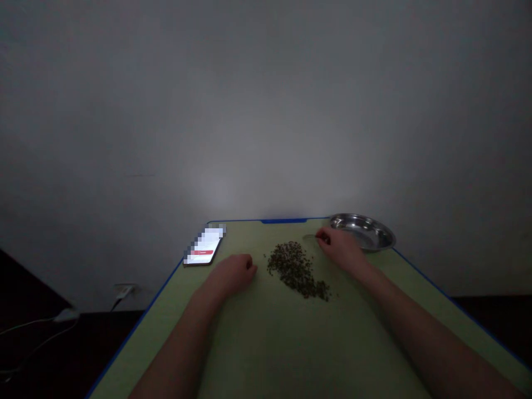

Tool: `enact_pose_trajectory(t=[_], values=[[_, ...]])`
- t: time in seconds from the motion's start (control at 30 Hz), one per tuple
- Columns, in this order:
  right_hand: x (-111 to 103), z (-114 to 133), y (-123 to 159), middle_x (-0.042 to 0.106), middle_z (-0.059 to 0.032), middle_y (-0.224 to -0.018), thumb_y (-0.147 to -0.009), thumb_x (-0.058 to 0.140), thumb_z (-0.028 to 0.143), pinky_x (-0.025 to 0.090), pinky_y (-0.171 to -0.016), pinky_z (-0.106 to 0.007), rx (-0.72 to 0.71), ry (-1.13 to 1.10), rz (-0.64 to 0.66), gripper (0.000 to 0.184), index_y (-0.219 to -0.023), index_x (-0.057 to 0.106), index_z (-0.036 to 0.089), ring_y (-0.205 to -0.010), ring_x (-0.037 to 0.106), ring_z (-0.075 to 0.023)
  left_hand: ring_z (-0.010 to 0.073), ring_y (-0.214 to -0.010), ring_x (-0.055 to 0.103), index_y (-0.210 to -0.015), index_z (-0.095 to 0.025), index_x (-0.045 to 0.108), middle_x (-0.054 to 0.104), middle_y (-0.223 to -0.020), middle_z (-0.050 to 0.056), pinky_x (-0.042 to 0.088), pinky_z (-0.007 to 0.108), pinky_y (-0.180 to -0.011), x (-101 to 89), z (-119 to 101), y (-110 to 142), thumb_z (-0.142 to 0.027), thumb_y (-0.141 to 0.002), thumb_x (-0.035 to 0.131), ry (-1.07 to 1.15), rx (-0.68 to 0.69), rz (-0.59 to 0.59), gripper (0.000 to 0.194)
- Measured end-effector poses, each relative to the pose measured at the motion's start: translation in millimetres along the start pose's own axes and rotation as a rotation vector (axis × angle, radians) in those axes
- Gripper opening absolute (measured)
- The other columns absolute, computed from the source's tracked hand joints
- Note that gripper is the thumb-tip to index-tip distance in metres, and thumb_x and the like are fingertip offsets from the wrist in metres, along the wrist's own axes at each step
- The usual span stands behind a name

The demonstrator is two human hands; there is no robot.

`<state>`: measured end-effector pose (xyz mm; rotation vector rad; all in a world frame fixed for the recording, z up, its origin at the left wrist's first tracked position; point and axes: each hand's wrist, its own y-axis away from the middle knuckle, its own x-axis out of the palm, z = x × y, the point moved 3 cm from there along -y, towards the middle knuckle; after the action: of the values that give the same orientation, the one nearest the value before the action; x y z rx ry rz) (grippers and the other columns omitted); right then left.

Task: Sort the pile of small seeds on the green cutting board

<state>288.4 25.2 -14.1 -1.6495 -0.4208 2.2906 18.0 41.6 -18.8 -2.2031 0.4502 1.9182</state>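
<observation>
The right hand (339, 245) pinches a slim utensil (310, 237) beside a dark granular pile (293, 269). The left hand (236, 272) curls loosely at the table (266, 338).

Right hand (337, 244) pinches a thin tool (309, 237) between grains (293, 267) and bowl (383, 237); left hand (233, 272), curled, rests near a phone (208, 246).

Through 1 head-worn camera, I look forward and down from above the near part of the pale green, blue-edged table (257, 343) toward the grey wall (266, 111).
</observation>
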Motion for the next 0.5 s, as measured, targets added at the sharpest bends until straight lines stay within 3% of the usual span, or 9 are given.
enact_pose_trajectory(t=[0.27, 0.5], values=[[2.9, 13.8, 2.0, 0.068, -0.0092, -0.086, -0.088, 0.042, 0.021, 0.038, -0.064, -0.028, -0.099, 0.240, 0.061, 0.021, -0.091, 0.064, 0.018, -0.078, 0.061, -0.0206, 0.0187, -0.072, 0.060, -0.083, -0.019, 0.062, 0.067, -0.087, 0.009, 0.037, 0.027, -0.058, 0.3, -0.5, -0.5, -0.037, -0.082, 0.038, -0.008, -0.001, 0.009, 0.030], [-0.5, 16.9, 18.9, 0.067, -0.0081, -0.082, -0.087, 0.043, 0.017, 0.036, -0.062, -0.028, -0.218, 0.310, 0.114, 0.020, -0.088, 0.063, 0.018, -0.077, 0.060, -0.0202, 0.0179, -0.072, 0.060, -0.083, -0.018, 0.063, 0.068, -0.088, 0.009, 0.036, 0.026, -0.058, 0.8, -1.2, -1.6, -0.037, -0.081, 0.039, -0.007, 0.011, 0.019, 0.030]])
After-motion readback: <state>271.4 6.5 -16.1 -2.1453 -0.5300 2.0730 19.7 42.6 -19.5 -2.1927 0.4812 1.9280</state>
